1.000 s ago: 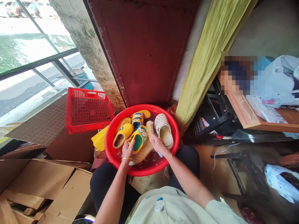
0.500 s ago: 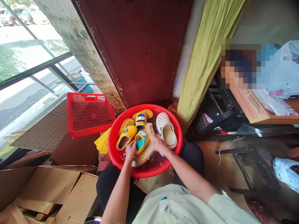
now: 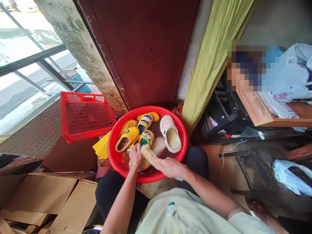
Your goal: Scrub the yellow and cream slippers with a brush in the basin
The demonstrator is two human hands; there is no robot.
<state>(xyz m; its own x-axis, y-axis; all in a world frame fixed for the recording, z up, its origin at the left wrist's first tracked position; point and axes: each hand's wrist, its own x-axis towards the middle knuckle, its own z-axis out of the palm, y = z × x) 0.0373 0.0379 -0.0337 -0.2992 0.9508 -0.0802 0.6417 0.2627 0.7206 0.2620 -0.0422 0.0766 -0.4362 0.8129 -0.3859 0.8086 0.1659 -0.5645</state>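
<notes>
Well — bristly brush [image 3: 150, 157], round-toed yellow clog [image 3: 148, 135]

Dark red door [image 3: 141, 48] between stained wall [image 3: 90, 48] and yellow-green curtain [image 3: 214, 55] — brown floor [image 3: 214, 162]; bright daylight beyond metal railing [image 3: 31, 61].

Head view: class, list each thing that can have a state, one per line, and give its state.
Left hand: closed on the green-lined slipper
Right hand: closed around the brush
Brush: bristles exposed
Green-lined slipper: opening upward
White clog: opening upward, not held
Red basin: upright, holding footwear and water
Red crate: upright, open-topped
Dark red door: looks shut
Curtain: hanging, gathered
</notes>
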